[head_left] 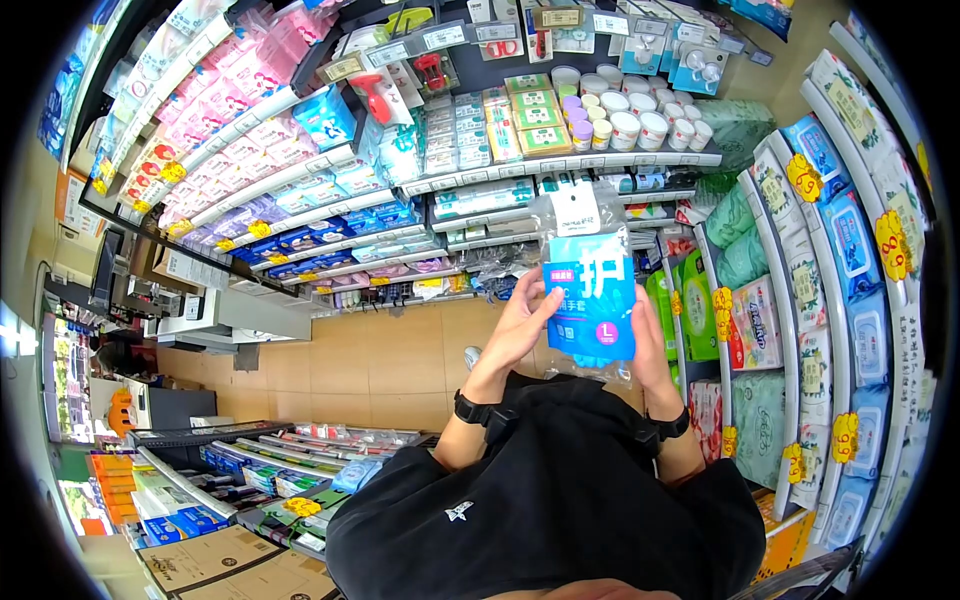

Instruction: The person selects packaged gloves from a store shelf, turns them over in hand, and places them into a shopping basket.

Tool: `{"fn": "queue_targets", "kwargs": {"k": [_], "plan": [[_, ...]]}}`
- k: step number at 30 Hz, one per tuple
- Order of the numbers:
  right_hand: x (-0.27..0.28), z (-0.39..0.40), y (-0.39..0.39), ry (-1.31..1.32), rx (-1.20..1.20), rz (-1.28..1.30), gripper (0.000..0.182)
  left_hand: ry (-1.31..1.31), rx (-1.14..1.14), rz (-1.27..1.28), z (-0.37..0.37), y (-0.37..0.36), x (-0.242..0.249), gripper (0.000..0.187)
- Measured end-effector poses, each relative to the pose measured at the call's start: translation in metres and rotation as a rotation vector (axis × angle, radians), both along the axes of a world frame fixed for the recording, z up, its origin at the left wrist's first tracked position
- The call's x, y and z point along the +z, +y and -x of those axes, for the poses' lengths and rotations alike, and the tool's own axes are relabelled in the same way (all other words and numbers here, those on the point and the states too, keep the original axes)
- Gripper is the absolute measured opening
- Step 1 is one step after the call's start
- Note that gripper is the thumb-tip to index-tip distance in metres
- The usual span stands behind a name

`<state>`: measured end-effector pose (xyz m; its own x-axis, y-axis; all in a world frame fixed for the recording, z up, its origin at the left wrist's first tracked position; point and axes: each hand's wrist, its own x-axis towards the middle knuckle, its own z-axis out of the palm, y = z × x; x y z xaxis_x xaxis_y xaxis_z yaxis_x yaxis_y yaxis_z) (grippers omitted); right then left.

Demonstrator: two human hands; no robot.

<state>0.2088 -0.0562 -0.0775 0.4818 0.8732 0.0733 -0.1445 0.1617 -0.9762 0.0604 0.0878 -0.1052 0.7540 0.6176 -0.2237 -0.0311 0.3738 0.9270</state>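
Note:
A clear plastic pack of gloves (597, 305) with a blue printed front, a white hang tag at the top and a pink circle marked L is held upright in front of my chest. My left hand (515, 325) grips its left edge, thumb over the front and fingers partly hidden behind. On the opposite edge my right hand (650, 345) closes around the pack, most of its fingers out of sight behind it. Black straps circle both wrists.
Ahead, a shelf (560, 166) carries white tubs (625, 128) and green boxes (543, 118), with hanging packs above. Wipes packs (852, 250) fill the right shelves; pink packs (250, 75) line the left. A tiled floor aisle (370, 365) runs left, beside a low shelf and cardboard boxes (220, 560).

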Motion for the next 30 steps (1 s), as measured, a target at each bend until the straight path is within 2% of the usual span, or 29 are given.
{"fn": "queue_targets", "kwargs": {"k": [2,3,5,9,11,13,16,19,24,30], "plan": [[-0.007,-0.008,-0.002,0.012,0.032,0.028,0.051,-0.011,0.083,0.019,-0.001,-0.001,0.004,0.081],[-0.009,-0.010,-0.002,0.059,0.015,0.043,0.050,-0.032,0.102,0.002,0.000,-0.001,0.004,0.073],[-0.013,-0.015,-0.002,0.108,-0.002,0.057,0.048,-0.055,0.089,0.011,0.001,-0.001,0.007,0.066],[-0.025,-0.026,-0.006,0.161,-0.079,0.170,0.037,-0.079,0.090,0.043,0.004,0.003,0.006,0.047],[-0.034,-0.028,-0.007,0.186,-0.095,0.204,0.033,-0.083,0.070,0.045,0.003,0.006,0.009,0.043],[-0.039,-0.027,-0.006,0.087,-0.120,0.227,0.030,-0.088,0.044,0.049,0.001,0.011,0.009,0.039],[-0.031,-0.021,-0.001,0.109,-0.198,0.220,0.023,-0.112,-0.022,-0.056,-0.005,0.023,0.011,0.032],[-0.026,-0.022,0.003,0.121,-0.302,0.101,0.024,-0.091,-0.138,0.043,-0.015,0.039,0.020,0.027],[-0.010,-0.023,-0.001,0.120,-0.474,0.070,0.025,-0.063,-0.353,0.112,-0.048,0.059,0.029,0.025],[-0.011,-0.014,-0.018,0.143,-0.699,0.047,0.028,-0.131,-0.600,-0.001,-0.094,0.070,0.043,0.026]]}}
